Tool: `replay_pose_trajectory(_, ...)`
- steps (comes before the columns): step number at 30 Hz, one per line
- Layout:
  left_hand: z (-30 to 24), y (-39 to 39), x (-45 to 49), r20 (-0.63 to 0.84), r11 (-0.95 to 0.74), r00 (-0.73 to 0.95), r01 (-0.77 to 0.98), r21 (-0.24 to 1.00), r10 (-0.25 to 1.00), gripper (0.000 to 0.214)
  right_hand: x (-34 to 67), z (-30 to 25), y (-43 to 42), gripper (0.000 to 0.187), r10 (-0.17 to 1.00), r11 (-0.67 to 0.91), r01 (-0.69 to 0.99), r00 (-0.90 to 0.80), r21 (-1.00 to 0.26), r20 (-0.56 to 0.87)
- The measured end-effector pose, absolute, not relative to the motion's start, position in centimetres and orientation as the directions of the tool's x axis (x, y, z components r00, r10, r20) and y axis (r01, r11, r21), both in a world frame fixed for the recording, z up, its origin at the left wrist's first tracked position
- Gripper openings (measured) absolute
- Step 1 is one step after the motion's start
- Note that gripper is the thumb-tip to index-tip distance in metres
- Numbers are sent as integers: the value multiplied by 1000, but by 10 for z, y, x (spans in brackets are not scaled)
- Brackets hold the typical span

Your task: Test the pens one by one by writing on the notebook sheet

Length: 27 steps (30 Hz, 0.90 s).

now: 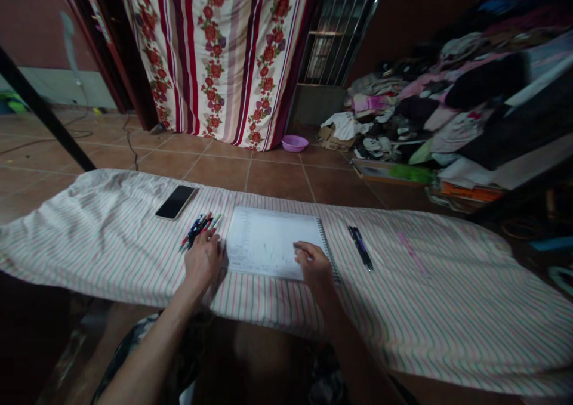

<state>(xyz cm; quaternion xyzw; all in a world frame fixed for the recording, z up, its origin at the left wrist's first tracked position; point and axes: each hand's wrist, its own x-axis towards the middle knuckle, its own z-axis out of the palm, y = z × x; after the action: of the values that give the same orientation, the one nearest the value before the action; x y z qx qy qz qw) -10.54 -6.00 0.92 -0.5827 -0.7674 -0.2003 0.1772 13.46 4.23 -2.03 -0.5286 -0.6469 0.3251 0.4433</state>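
A spiral-bound notebook (264, 238) lies on the striped cloth in front of me, its coil on the right edge. My right hand (317, 266) is over its right part, with the index finger and thumb slightly apart and nothing visible between them. To the left of the notebook, my left hand (203, 259) has its fingers curled over the near end of a bunch of pens (196, 229) in red, black, blue and white. Its fingertips are partly hidden. Two dark pens (360, 247) lie side by side right of the notebook, and a pink pen (412, 254) lies farther right.
A smartphone (176, 202) rests on the striped cloth (439, 321) beyond the pens. Behind the cloth are a tiled floor (224, 166), a purple basin (294, 144), a floral curtain (215, 59) and a heap of clothes (430, 101). A dark pole (45, 113) slants at the left.
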Motion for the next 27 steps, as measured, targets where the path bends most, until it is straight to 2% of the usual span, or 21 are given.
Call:
replay_pose_trajectory(8, 0, -58, -91, 399, 171, -206, 978, 121, 894, 20, 129, -16, 44, 25, 975, 221, 391, -53, -894, 218)
replay_pose_trajectory(16, -3, -59, -87, 402, 159, -188, 982, 104, 896, 20, 123, -13, 46, 29, 984, 178, 390, -69, -904, 164)
replay_pose_trajectory(27, 0, -62, -97, 332, 294, -320, 947, 127, 887, 22, 123, -14, 46, 27, 981, 193, 348, -61, -917, 183)
